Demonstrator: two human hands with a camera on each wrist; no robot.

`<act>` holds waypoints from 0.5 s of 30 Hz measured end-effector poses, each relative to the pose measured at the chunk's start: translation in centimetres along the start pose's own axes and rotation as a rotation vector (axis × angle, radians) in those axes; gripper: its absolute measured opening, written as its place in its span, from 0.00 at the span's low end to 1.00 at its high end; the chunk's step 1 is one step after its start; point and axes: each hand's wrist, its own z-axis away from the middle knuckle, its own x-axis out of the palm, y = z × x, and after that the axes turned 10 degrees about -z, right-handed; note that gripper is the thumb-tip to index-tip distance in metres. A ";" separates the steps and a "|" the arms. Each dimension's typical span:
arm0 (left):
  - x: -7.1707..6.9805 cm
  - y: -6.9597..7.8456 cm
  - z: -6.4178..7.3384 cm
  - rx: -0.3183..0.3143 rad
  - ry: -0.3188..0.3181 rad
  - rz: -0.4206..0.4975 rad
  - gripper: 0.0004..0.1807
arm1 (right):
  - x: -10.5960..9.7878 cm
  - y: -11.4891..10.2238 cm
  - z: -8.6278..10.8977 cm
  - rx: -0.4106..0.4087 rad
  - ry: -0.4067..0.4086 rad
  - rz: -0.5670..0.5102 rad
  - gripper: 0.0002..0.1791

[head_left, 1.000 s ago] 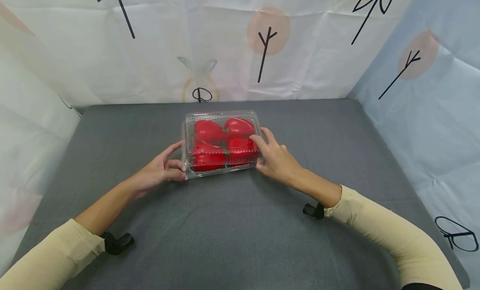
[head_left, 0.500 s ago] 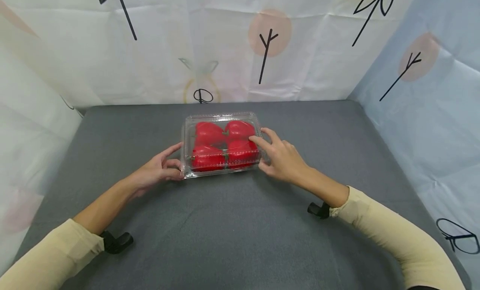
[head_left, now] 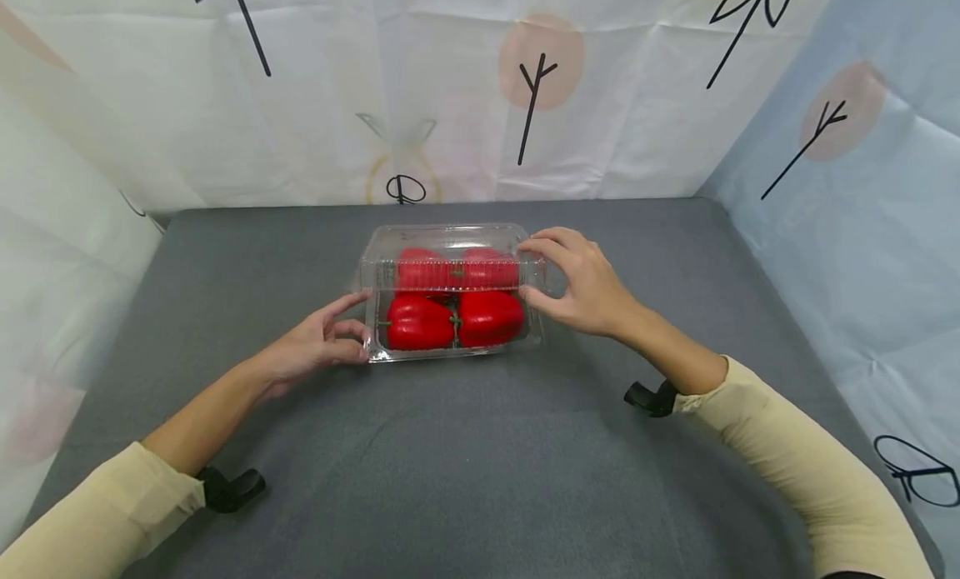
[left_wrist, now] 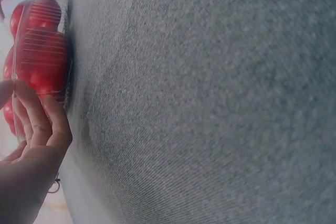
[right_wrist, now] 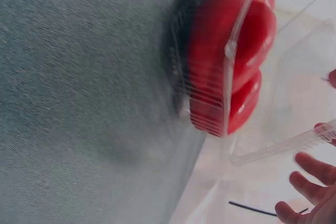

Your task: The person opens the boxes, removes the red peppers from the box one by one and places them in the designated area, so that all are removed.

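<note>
The left hand (head_left: 318,346) is pinching the clear box (head_left: 450,356) at its left edge on the table (head_left: 450,462); four red peppers (head_left: 491,319) are lying inside; the lid (head_left: 450,237) is standing partly raised, neither closed nor fully open, the right hand (head_left: 588,287) pinching its right edge.

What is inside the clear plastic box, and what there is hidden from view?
The clear plastic box holds four red peppers: front two uncovered, back two seen through the raised lid. Their undersides and whatever lies beneath are hidden.

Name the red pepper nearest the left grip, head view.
The front-left pepper; the front-right pepper sits farther right, the back peppers behind, seen through the lid.
</note>
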 end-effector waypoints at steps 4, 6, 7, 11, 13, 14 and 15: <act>0.4 0.0 0.1 -0.002 0.002 -0.010 0.47 | -0.7 0.1 -1.0 0.031 0.029 -0.132 0.23; 0.5 0.0 0.2 -0.004 0.000 -0.004 0.47 | -0.9 0.2 -1.6 0.055 0.042 -0.184 0.23; 0.6 0.0 0.3 -0.003 -0.003 0.002 0.48 | -1.0 0.2 -2.0 0.069 0.050 -0.207 0.23; 0.9 -0.1 0.4 0.000 -0.018 0.011 0.48 | -1.3 0.5 -3.0 0.121 0.092 -0.254 0.26; 1.0 0.0 0.5 0.000 -0.026 0.007 0.48 | -1.4 0.8 -3.5 0.134 0.115 -0.289 0.28; 1.0 0.0 0.5 0.000 -0.030 0.006 0.49 | -1.4 0.9 -3.8 0.138 0.124 -0.312 0.29; 1.1 0.0 0.6 -0.002 -0.034 0.008 0.49 | -1.4 1.1 -4.0 0.142 0.132 -0.337 0.31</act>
